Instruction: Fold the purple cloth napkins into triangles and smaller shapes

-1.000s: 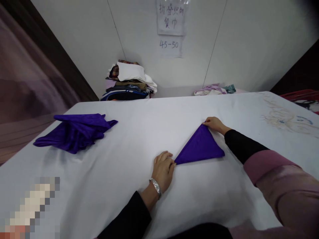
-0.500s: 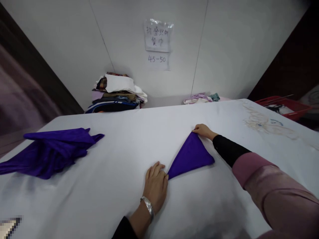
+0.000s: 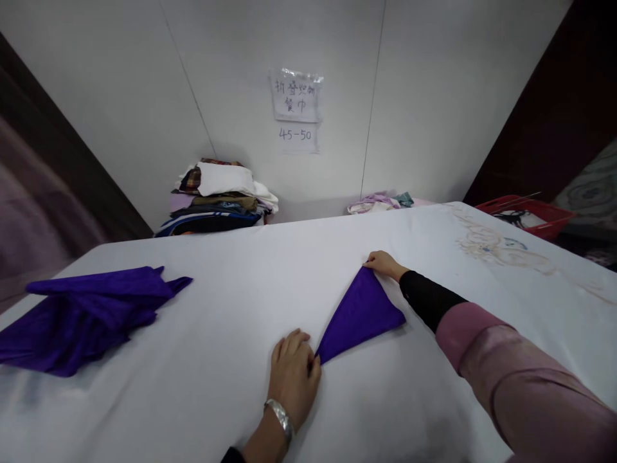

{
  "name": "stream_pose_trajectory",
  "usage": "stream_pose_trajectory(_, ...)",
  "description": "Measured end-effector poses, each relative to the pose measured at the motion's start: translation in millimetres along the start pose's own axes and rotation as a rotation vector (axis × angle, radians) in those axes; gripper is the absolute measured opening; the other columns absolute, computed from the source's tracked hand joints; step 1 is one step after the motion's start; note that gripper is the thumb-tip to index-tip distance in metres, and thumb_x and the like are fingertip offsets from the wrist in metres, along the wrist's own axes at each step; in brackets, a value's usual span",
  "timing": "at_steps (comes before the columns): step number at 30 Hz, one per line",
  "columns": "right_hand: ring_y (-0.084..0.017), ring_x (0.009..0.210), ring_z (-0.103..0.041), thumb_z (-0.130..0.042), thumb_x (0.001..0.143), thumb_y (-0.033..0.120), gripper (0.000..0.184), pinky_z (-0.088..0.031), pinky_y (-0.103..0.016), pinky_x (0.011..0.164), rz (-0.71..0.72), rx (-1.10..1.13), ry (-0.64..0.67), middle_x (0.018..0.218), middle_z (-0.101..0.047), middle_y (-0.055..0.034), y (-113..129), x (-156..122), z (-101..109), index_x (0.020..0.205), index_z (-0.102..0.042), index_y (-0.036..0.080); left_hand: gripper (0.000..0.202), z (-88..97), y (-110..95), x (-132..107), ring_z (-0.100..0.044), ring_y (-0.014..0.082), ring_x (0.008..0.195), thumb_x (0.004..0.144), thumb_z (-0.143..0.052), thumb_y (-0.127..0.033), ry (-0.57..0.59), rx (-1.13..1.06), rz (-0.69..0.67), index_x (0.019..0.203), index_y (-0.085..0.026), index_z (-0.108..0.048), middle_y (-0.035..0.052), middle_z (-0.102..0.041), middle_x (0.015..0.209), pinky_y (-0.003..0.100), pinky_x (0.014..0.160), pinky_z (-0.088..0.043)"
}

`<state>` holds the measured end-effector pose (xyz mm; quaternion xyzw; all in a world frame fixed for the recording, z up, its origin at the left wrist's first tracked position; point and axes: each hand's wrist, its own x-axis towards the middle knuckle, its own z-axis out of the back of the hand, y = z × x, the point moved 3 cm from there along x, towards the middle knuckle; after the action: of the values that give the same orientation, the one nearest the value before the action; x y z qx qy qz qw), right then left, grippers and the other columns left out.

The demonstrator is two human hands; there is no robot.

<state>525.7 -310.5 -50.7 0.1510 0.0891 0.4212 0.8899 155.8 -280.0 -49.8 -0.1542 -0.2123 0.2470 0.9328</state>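
A purple napkin (image 3: 359, 312) folded into a triangle lies on the white table (image 3: 231, 360). My left hand (image 3: 292, 376), with a silver bracelet on the wrist, pinches the napkin's near corner, fingers pressed together. At the far corner, the fingers of my right hand (image 3: 383, 263) press down on the tip and pinch it. Both hands hold the cloth flat against the table.
A loose heap of purple napkins (image 3: 81, 312) lies at the table's left. A stack of folded clothes (image 3: 216, 196) and a small cloth pile (image 3: 378, 202) sit behind the far edge by the wall. A red basket (image 3: 525, 215) stands at the right.
The view has tilted up and shifted, so everything sits lower and further left in the picture. Both hands keep their hold on the same two corners of the folded napkin.
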Motion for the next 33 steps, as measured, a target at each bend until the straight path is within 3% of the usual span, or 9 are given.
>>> stream_pose_trajectory(4, -0.016, 0.073, -0.059, -0.062, 0.074, 0.033, 0.017, -0.038, -0.022, 0.060, -0.011, 0.007, -0.005, 0.078, -0.067, -0.0041, 0, 0, -1, 0.076, -0.067, 0.017, 0.030, 1.8, -3, 4, -0.050, 0.0244, 0.114, 0.075, -0.047, -0.012, -0.023, -0.046, -0.003, 0.101, -0.023, -0.058, 0.0078, -0.057, 0.119, 0.050, 0.097, -0.037)
stream_pose_trajectory(7, -0.016, 0.074, -0.059, -0.062, 0.075, 0.033, 0.017, -0.037, -0.022, 0.061, -0.019, 0.010, -0.005, 0.080, -0.068, -0.0039, 1, 0, -1, 0.077, -0.067, 0.017, 0.039, 3.4, -25, 19, -0.040, 0.0230, 0.125, 0.082, -0.040, -0.014, 0.007, -0.031, -0.072, 0.118, -0.022, -0.050, 0.0085, -0.047, 0.134, 0.052, 0.105, -0.027)
stream_pose_trajectory(11, -0.016, 0.076, -0.060, -0.062, 0.074, 0.033, 0.017, -0.038, -0.022, 0.061, -0.028, 0.004, -0.002, 0.081, -0.068, -0.0040, 3, -2, 1, 0.079, -0.068, 0.017, 0.045, -6.0, -61, 49, -0.021, 0.0240, 0.135, 0.088, -0.039, -0.033, 0.124, 0.019, -0.213, 0.132, -0.021, -0.039, 0.0081, -0.028, 0.147, 0.053, 0.110, -0.014)
stream_pose_trajectory(13, -0.016, 0.077, -0.060, -0.063, 0.074, 0.033, 0.018, -0.038, -0.022, 0.061, -0.028, 0.001, 0.000, 0.082, -0.068, -0.0043, 4, -2, 1, 0.079, -0.068, 0.017, 0.056, -19.1, -67, 60, -0.014, 0.0258, 0.137, 0.088, -0.038, -0.045, 0.204, 0.046, -0.242, 0.136, -0.019, -0.033, 0.0091, -0.023, 0.149, 0.054, 0.110, -0.010)
stream_pose_trajectory(16, -0.017, 0.078, -0.060, -0.063, 0.074, 0.033, 0.019, -0.038, -0.022, 0.062, -0.031, 0.000, 0.005, 0.083, -0.069, -0.0051, 5, -1, 2, 0.079, -0.069, 0.016, 0.070, -43.0, -59, 63, -0.010, 0.0280, 0.137, 0.085, -0.031, -0.059, 0.322, 0.078, -0.210, 0.139, -0.015, -0.029, 0.0119, -0.020, 0.149, 0.055, 0.110, -0.009)
stream_pose_trajectory(19, -0.018, 0.079, -0.061, -0.064, 0.073, 0.034, 0.020, -0.038, -0.022, 0.062, -0.040, 0.004, 0.003, 0.084, -0.069, -0.0064, 4, 0, 1, 0.080, -0.068, 0.015, 0.077, -57.9, -48, 57, -0.008, 0.0275, 0.138, 0.084, -0.023, -0.065, 0.369, 0.105, -0.191, 0.141, -0.013, -0.026, 0.0115, -0.019, 0.149, 0.054, 0.110, -0.008)
stream_pose_trajectory(28, -0.020, 0.081, -0.062, -0.061, 0.077, 0.037, 0.026, -0.042, -0.026, 0.068, -0.033, 0.035, -0.058, 0.087, -0.068, -0.0095, 8, -8, 9, 0.086, -0.067, 0.014, 0.078, -58.9, -47, 55, -0.006, 0.0279, 0.138, 0.083, -0.023, -0.066, 0.368, 0.136, -0.190, 0.142, -0.016, -0.023, 0.0097, -0.018, 0.150, 0.055, 0.110, -0.009)
stream_pose_trajectory(33, -0.023, 0.098, -0.057, -0.047, 0.086, 0.032, 0.033, -0.042, -0.034, 0.083, 0.092, 0.056, -0.159, 0.107, -0.063, -0.0143, 33, -37, 21, 0.110, -0.060, 0.013, 0.078, -60.9, -46, 54, -0.006, 0.0275, 0.138, 0.083, -0.020, -0.066, 0.373, 0.129, -0.198, 0.142, -0.014, -0.023, 0.0098, -0.016, 0.150, 0.055, 0.110, -0.008)
